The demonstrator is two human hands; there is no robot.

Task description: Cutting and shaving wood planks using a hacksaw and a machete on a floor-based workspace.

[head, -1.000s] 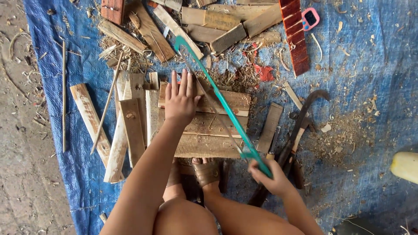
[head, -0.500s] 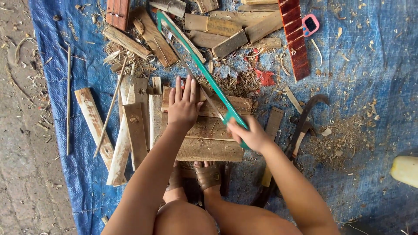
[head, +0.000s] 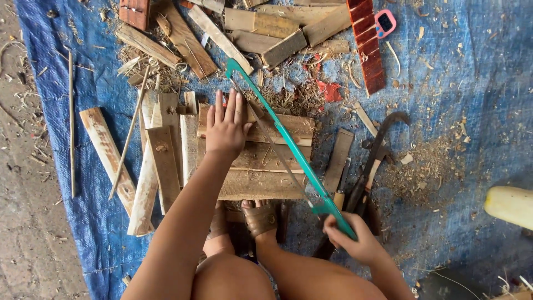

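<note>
Head view: saw diagonal, tip upper-left.

- The right hand wrapped the green saw's handle, so the grip itself was hidden under the fingers.
- The saw's thin blade was too fine to follow where it crossed the wooden boards.
- The left hand covered part of the boards beneath its palm.
- A pale yellow object was cut off by the right edge; its kind could not be told.
- The sandalled feet hid the boards' near edge.
- The pink gadget's screen was too small to make out.
</note>
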